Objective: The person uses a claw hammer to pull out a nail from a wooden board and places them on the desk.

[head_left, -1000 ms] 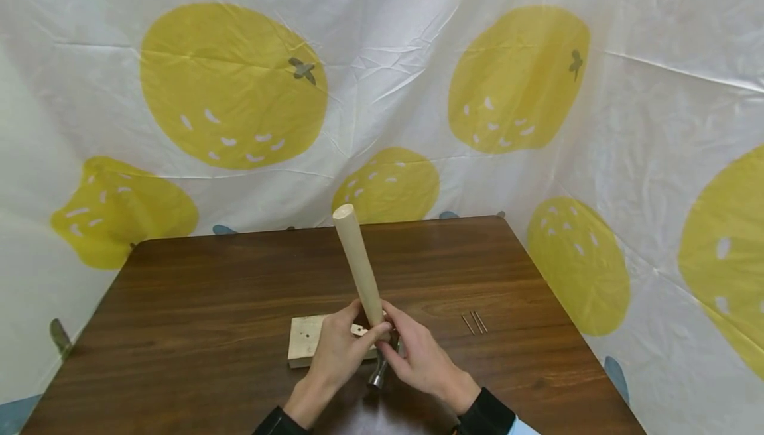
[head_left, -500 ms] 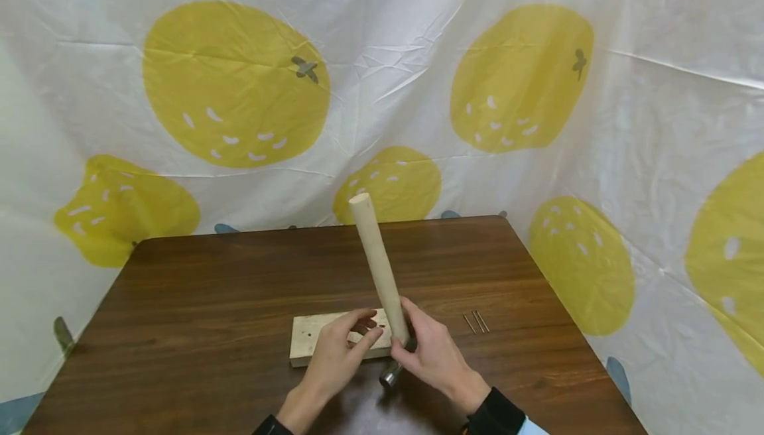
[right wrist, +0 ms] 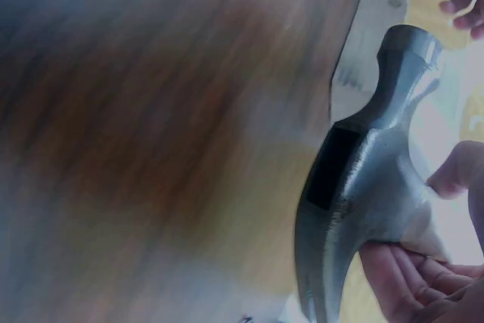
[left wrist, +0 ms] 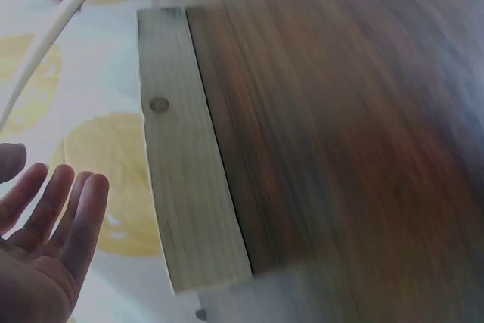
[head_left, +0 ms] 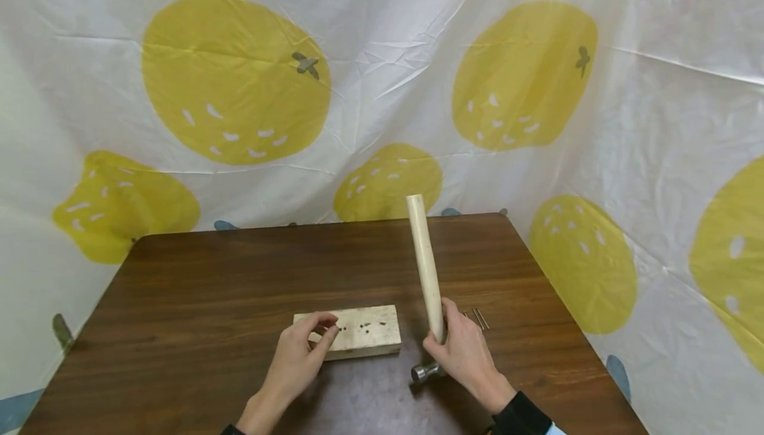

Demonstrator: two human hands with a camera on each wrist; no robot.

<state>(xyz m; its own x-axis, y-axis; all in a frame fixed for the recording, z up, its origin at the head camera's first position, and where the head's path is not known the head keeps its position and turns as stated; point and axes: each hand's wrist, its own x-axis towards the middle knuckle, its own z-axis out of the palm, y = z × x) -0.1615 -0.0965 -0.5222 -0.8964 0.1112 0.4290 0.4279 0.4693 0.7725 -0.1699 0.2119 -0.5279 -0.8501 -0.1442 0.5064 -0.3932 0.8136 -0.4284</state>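
Observation:
A claw hammer [head_left: 426, 266] stands with its pale wooden handle pointing up and its steel head low. My right hand [head_left: 465, 349] grips the handle just beside the head. In the right wrist view the hammer head [right wrist: 378, 164] shows its round face and its claw, with thumb and fingers around the neck. A pale wooden block [head_left: 373, 337] with several dark holes or marks on top lies on the table. My left hand [head_left: 292, 355], holding nothing, hovers in front of the block's left end and hides part of it. In the left wrist view its fingers [left wrist: 85, 213] are spread, apart from the block.
Several nails [head_left: 480, 319] lie on the brown table [head_left: 209, 296], partly behind my right hand. A white cloth [head_left: 382, 97] printed with yellow fruit hangs behind the table and along its sides.
My left hand has let go of the hammer and moved left. My right hand has carried the hammer to the right, away from the block, and its handle stands more upright.

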